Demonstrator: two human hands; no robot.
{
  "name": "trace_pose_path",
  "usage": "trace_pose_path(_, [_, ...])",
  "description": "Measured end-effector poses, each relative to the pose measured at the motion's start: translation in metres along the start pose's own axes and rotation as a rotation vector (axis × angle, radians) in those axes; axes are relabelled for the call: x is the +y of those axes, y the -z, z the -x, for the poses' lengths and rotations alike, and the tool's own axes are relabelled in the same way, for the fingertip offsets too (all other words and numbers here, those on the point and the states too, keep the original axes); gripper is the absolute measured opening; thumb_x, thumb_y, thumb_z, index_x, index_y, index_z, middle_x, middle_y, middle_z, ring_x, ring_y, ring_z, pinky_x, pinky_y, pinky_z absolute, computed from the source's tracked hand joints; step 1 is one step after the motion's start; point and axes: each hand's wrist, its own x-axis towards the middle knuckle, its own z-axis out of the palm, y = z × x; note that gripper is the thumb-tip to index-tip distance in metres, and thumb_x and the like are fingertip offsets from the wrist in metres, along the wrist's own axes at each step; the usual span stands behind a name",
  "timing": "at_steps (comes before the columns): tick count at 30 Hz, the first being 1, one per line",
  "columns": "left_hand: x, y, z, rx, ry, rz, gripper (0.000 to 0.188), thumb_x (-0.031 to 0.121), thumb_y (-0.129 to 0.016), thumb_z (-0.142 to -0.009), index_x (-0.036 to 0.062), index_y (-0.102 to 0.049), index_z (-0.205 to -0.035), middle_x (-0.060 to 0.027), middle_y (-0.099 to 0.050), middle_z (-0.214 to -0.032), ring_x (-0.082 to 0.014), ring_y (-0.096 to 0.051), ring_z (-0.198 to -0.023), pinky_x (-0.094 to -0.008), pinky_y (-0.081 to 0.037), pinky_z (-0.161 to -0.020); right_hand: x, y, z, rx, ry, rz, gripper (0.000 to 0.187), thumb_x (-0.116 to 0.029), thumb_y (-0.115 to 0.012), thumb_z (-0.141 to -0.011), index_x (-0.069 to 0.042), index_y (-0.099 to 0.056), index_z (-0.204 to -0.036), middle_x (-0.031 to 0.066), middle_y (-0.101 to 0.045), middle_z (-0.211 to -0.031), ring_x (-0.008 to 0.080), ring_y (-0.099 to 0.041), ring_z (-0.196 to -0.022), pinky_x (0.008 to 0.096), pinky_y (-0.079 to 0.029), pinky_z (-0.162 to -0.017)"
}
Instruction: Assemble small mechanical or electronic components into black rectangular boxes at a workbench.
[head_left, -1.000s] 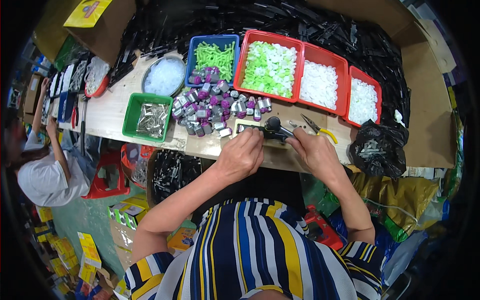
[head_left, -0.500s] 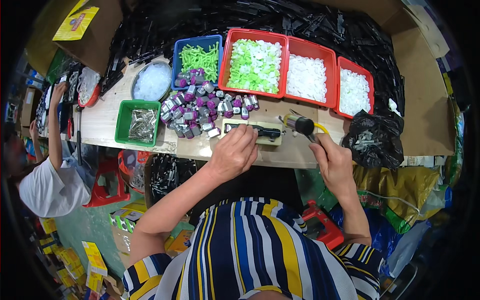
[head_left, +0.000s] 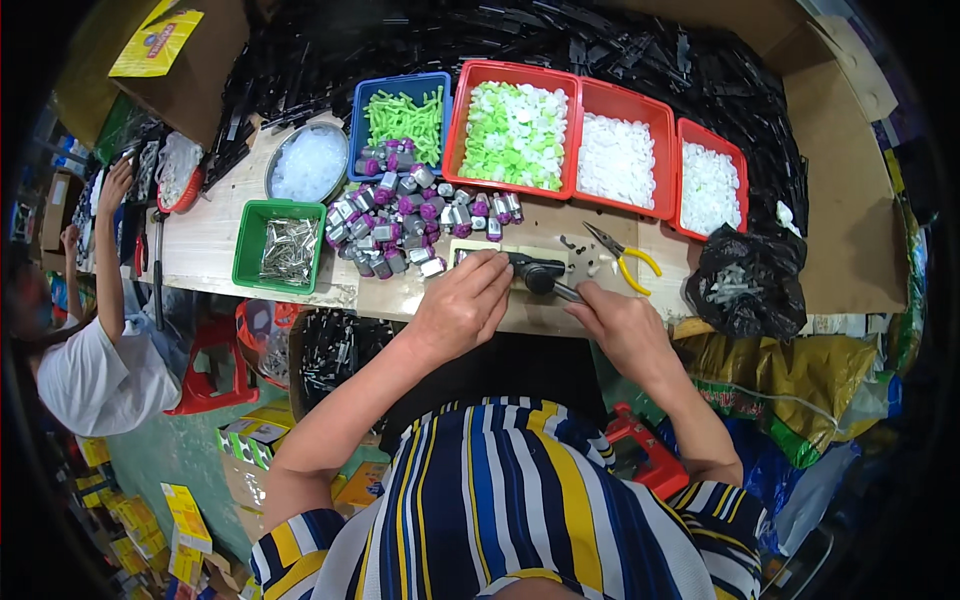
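Note:
My right hand (head_left: 628,328) is closed round the handle of a hammer (head_left: 541,278). The hammer's black head is down over the right part of a cream block (head_left: 552,254), against or just above a slim black plastic part (head_left: 518,259) lying on it. Whether head and part touch, I cannot tell. With fingers pressed together, my left hand (head_left: 460,306) grips the left end of this part and hides it. Yellow-handled pliers (head_left: 630,262) lie right of the block, by small dark bits. Grey-and-purple pieces (head_left: 405,215) are heaped to its left.
Behind the heap stand a blue bin (head_left: 352,130) of green pieces and red bins (head_left: 577,160) of white and green bits. A green bin (head_left: 240,245) holds metal pins; a bowl (head_left: 270,185) holds clear pieces. Right is a black bag (head_left: 770,270). Another person (head_left: 110,375) works far left.
My right hand has swung the hammer down and left onto the block, uncovering the pliers. My left hand stays nearly in place.

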Motion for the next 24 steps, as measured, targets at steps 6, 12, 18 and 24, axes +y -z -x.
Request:
trace_pose_path(6, [-0.002,0.001,-0.008,0.053,0.085,0.073,0.029,0.000,-0.073,-0.076,-0.0039,-0.066,-0.103,-0.0156,-0.063,-0.103,-0.0327,-0.062,-0.096,-0.0394,-0.053,-0.082,0.030,0.036,-0.043,0.346,0.045,0.072,0.021,-0.023,-0.067,-0.090,-0.003,-0.066,-0.097,0.0184,-0.065,-0.080,0.0379,-0.063,-0.069,0.0435,-0.048,-0.059])
trace_pose_path(12, [-0.001,-0.010,-0.026,-0.022,0.081,0.048,0.032,0.004,-0.074,-0.077,-0.0025,-0.062,-0.107,-0.0133,-0.061,-0.101,-0.0320,-0.060,-0.090,-0.0405,-0.051,-0.076,0.087,0.040,-0.090,0.435,0.066,0.352,0.018,-0.018,-0.066,-0.089,0.000,-0.065,-0.086,0.0163,-0.061,-0.074,0.0360,-0.060,-0.073,0.0439,-0.047,-0.065])
trace_pose_path(18, [-0.001,0.003,-0.033,0.015,0.151,0.138,0.029,0.002,-0.072,-0.079,-0.0023,-0.067,-0.107,-0.0143,-0.064,-0.098,-0.0288,-0.061,-0.087,-0.0365,-0.050,-0.076,0.076,0.039,-0.058,0.495,0.156,0.273,0.017,-0.012,-0.071,-0.081,0.000,-0.061,-0.089,0.0127,-0.060,-0.094,0.0326,-0.057,-0.087,0.0428,-0.047,-0.073])
trace_pose_path(24, [0.002,0.014,-0.043,0.367,0.887,1.177,0.030,0.006,-0.062,-0.095,-0.0034,-0.062,-0.123,-0.0104,-0.068,-0.108,-0.0168,-0.065,-0.096,-0.0279,-0.051,-0.089,0.076,0.010,-0.001,0.239,0.040,0.113,0.021,-0.012,-0.072,-0.078,0.000,-0.060,-0.090,0.0143,-0.058,-0.107,0.0355,-0.056,-0.100,0.0420,-0.046,-0.085])
